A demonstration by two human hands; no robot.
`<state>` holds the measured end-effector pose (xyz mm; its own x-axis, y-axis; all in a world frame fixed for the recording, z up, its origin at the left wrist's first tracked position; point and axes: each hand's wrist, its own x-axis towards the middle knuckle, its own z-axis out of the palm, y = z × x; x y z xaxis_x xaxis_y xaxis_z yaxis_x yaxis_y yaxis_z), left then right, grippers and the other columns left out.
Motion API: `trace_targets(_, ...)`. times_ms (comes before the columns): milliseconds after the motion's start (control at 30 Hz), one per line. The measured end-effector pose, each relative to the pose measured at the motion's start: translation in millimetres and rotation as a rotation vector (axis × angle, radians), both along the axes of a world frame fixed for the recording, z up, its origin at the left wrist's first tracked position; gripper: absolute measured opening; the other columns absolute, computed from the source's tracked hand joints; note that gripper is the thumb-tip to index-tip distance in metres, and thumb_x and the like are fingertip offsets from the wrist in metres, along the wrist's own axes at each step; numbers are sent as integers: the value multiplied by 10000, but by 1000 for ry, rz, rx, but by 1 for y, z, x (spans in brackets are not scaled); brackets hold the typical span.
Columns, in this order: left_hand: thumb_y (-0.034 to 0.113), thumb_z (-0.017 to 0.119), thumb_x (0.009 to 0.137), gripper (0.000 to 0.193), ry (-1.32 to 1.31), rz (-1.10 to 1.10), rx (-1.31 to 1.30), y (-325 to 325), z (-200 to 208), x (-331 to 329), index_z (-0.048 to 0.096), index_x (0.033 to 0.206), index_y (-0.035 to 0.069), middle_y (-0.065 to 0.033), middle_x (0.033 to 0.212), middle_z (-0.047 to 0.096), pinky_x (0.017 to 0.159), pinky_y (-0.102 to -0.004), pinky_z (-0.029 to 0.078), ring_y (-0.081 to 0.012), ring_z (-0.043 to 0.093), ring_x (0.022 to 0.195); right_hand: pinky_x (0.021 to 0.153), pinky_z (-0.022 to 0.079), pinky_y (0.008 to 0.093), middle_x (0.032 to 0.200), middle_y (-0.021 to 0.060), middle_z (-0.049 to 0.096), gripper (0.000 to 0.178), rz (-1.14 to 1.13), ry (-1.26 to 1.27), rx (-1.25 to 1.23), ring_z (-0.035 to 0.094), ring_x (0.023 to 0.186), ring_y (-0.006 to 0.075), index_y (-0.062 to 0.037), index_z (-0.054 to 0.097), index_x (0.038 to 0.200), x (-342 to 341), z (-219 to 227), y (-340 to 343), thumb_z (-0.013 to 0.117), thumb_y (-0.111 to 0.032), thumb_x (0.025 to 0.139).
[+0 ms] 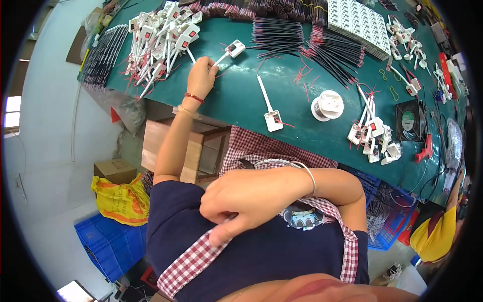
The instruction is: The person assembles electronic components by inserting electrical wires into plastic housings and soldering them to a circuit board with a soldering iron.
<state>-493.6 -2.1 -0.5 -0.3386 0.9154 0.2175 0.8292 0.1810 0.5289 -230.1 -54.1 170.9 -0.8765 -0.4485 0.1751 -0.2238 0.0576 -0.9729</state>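
Note:
My left hand (201,79) stretches over the green table, its fingers closed around the end of a white tube. That tube leads to a small open white switch housing (235,49) with red wire in it. Beside the same hand lies a large heap of white switch housings with tubes (160,43), several with red rockers; one tube from it reaches my fingers. My right hand (256,196) is bent across my chest, thumb and fingers closed on the red-and-white checked apron strap (193,259). A single open housing with tube (273,121) lies nearer the table's front edge.
Bundles of black wires (277,36) line the back, next to a white gridded tray (358,25). To the right are a white spool (328,105), more housings (375,136), a black fan (410,121) and a red glue gun (425,149). Blue crates (110,246) stand below; another person's yellow sleeve (433,236) shows at right.

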Motion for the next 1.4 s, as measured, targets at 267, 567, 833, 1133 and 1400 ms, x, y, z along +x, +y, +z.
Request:
trace_targets(267, 37, 666, 815, 139, 27, -154, 253, 3, 62, 35, 585, 922, 2, -90, 849, 557, 644, -315, 468, -200, 561, 712, 664, 476, 417, 764, 156, 642, 155, -54, 259, -491, 613, 747, 343, -4, 628, 821, -7, 41, -53, 590, -154, 824)
trace_targets(567, -12, 642, 800, 96, -84, -416, 282, 28, 93, 92, 598, 885, -4, -73, 836, 551, 653, -277, 451, -176, 550, 726, 815, 438, 443, 987, 198, 586, 291, -127, 455, -443, 559, 981, 366, 12, 511, 1138, 40, 27, -31, 524, -41, 852)
trace_targets(833, 10, 709, 720, 146, -37, -1145, 538, 101, 119, 231, 668, 848, 67, -78, 908, 593, 720, -366, 473, -281, 581, 853, 781, 480, 433, 980, 131, 670, 190, -1093, 546, 107, 618, 919, 311, -5, 674, 992, 156, -5, -4, 604, -4, 815)
trace_targets(1133, 23, 633, 782, 304, -24, -1542, 233, 152, 54, 356, 620, 1078, 92, -89, 1198, 574, 895, -401, 473, -305, 583, 1050, 1057, 303, 507, 1365, 201, 444, 504, -2159, -495, 1271, 398, 1276, 389, -31, 514, 1291, 227, -131, 35, 649, -238, 851)
trace_targets(1400, 152, 592, 805, 182, 50, -588, 692, 262, 101, 138, 711, 893, 45, -179, 930, 680, 809, -437, 509, -369, 637, 891, 1092, 252, 521, 1404, 193, 416, 534, -2117, -457, 1252, 364, 1320, 375, -8, 478, 1329, 244, -146, 36, 637, -215, 863)
